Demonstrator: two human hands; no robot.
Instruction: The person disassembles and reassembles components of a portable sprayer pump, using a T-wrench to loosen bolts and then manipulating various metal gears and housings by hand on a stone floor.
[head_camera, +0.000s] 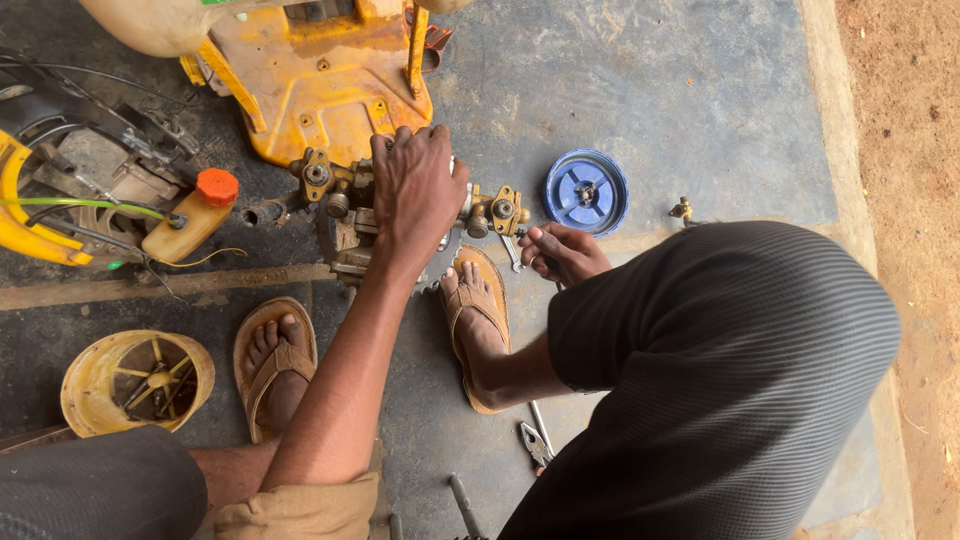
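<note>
While pinning greasy brass-and-steel pump block (400, 225) flat, left hand (415, 185) clamped on top, right hand (562, 250) beside it pinching small spanner (512, 252).

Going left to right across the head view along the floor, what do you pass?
Yellow fan cover → orange cap → left hand on the brass pump block → right hand with a spanner → blue pulley wheel → small brass fitting.
</note>
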